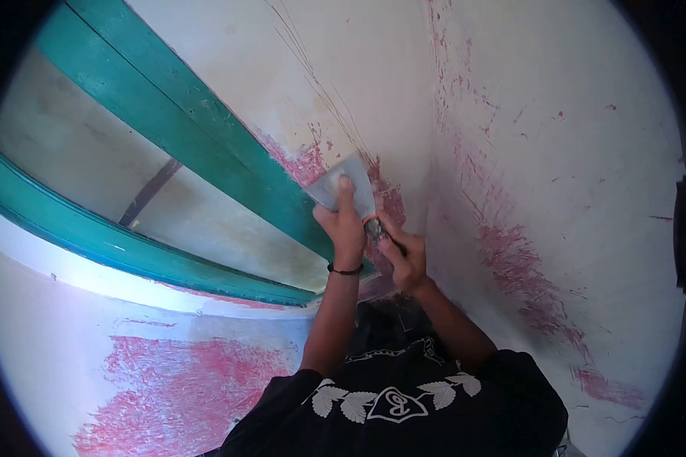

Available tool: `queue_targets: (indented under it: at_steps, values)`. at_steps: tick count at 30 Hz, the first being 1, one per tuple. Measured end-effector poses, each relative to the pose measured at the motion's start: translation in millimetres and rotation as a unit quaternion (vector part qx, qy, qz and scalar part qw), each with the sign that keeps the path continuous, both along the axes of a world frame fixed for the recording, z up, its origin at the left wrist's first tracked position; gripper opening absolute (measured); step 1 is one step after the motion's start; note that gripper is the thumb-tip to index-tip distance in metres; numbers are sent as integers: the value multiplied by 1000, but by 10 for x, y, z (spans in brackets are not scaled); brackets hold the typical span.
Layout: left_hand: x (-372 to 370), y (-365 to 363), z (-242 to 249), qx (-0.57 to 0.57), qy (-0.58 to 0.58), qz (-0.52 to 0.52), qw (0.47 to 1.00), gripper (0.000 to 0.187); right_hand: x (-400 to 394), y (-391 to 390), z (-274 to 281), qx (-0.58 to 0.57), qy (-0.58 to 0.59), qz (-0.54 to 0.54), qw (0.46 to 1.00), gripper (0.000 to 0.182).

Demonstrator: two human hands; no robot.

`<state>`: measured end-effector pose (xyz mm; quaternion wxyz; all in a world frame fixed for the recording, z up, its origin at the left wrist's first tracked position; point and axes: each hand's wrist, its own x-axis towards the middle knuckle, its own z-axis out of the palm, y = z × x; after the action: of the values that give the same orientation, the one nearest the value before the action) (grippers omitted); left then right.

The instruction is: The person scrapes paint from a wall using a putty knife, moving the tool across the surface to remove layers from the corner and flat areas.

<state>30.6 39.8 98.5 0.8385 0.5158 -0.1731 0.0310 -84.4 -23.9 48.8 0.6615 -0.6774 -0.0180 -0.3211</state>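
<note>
A wide metal scraper lies with its blade against the wall, beside the green frame and over a pink-red scraped patch. My right hand is closed around its dark handle, which has an orange band near the blade. My left hand is on the blade from the left, its fingers pressing on the metal near a whitish smear. Part of the handle is hidden by my right hand.
A green frame runs diagonally at the left, with a second green bar below it. The wall corner rises right of my hands. Pink-red scraped patches mark the right wall and the lower left wall.
</note>
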Motion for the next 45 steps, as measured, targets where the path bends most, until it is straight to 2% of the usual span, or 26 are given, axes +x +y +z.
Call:
queue_targets:
  at_steps: [2, 4, 7, 10, 13, 16, 19, 26, 28, 31, 35, 38, 41, 43, 45]
  values:
    - [-31, -46, 228, 0, -22, 1, 1000, 26, 150, -125, 9, 14, -36, 0, 999, 45]
    - [-46, -118, 442, -22, -40, -16, 999, 28, 230, -158, 114, -24, -89, -28, 995, 45]
    - [-100, -112, 329, 2, -40, 42, 998, 29, 101, -202, 162, -39, -47, -5, 998, 46]
    - [-214, -72, -31, 0, 29, 37, 999, 28, -89, -152, -70, -46, 9, -1, 999, 45]
    - [-176, -30, -140, -22, 70, -38, 997, 27, -48, -158, -117, -62, 0, -22, 998, 45]
    - [90, -128, 9, -12, -38, 63, 997, 27, 77, -213, 205, -62, -50, -20, 997, 41]
    - [48, -118, 344, -50, -25, -31, 998, 27, 113, -194, 411, -68, -87, -36, 993, 43]
    - [-167, -46, -68, -37, 79, -38, 995, 30, -90, -115, 22, -43, -3, -12, 999, 44]
    - [-145, -10, -4, -36, 90, -51, 994, 30, -56, -97, 105, -30, -6, -11, 999, 44]
    - [-12, -30, 217, -29, 36, -42, 998, 30, 43, -108, 281, -41, -40, -15, 998, 42]
    - [-83, -42, 312, -29, 52, -28, 998, 29, 26, -99, 366, -55, -63, -28, 996, 40]
    - [-132, 10, -14, -23, 67, -17, 997, 28, -119, -86, 90, -19, 48, 29, 998, 42]
    - [-86, 19, -103, -25, 73, -21, 997, 27, -121, -87, 102, -26, 37, 31, 999, 43]
    - [-119, 35, 98, -23, 98, -29, 995, 25, -66, 32, 119, -27, -17, -12, 999, 43]
    - [-109, 38, 100, -34, 95, -40, 994, 25, 4, 33, 118, -44, -61, -43, 996, 44]
